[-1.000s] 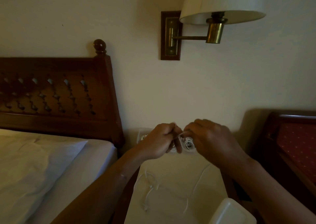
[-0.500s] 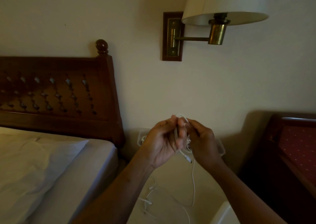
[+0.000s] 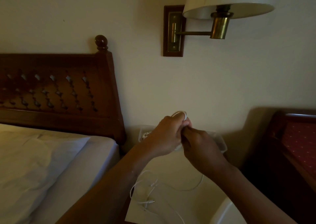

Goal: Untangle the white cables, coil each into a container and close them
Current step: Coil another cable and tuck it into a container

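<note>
We see both hands raised together above the pale-topped bench [image 3: 172, 169], close to the cream wall. The left hand [image 3: 164, 136] has its fingers curled round a small coil of thin white cable [image 3: 179, 113], and a loop of that coil stands up over its knuckles. The right hand [image 3: 200, 145] meets it from the right with its back towards us. Its fingers are bent in against the left hand's and closed on the same coil, where a bit of white shows between the two palms.

Below the hands we find loose white cable strands [image 3: 171, 188] lying in slack curves on the bench. Small plugs sit near the bench's left edge, and one long arc runs up towards the right wrist. We cannot tell whether these strands and the coil are one cord.

Behind the hands, against the wall, stands a clear plastic container [image 3: 221, 142], with more white cord visible at its left end. A white rounded plastic container [image 3: 227, 211] shows at the lower edge of the view, just left of the right forearm.

To the left lie a bed with a white sheet [image 3: 42, 164] and its dark carved wooden headboard [image 3: 59, 90]. A brass wall lamp with a cream shade [image 3: 220, 9] hangs above. At the right stands a dark wooden chair with a red dotted seat [image 3: 301, 143].
</note>
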